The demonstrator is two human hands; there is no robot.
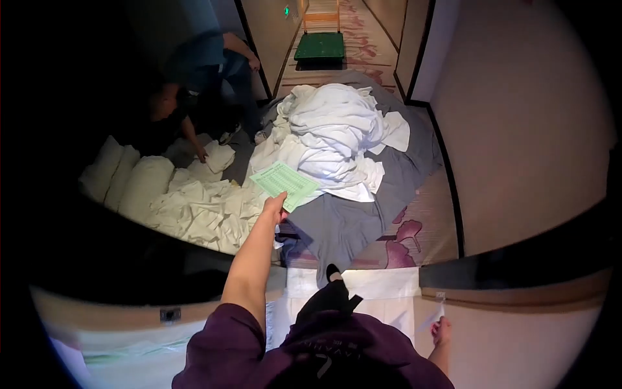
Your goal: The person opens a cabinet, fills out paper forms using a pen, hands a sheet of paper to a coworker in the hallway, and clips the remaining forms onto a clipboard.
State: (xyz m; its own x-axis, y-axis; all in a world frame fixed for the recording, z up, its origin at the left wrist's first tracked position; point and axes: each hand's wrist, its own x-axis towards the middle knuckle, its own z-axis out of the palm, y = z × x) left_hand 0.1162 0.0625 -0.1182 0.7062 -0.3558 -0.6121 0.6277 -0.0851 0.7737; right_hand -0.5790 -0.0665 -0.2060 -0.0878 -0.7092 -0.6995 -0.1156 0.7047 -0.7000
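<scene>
My left hand (277, 206) is stretched forward, its fingers closed on the near edge of a green printed sheet (285, 183). Beyond the sheet rises a large heap of white linen (334, 133), lying on a grey cloth (343, 223) spread over the floor. My right hand (442, 332) is low at the right, near my side, with its fingers closed round a thin, pale object (433, 315) that looks like a slip or a pen; its exact kind is hard to make out.
At the left a co-worker (207, 65) bends over, one hand (202, 154) on white cloth. Rolled white linen (146, 185) and crumpled sheets (207, 207) lie there. A green platform trolley (321, 47) stands in the corridor. A wall (518, 129) bounds the right.
</scene>
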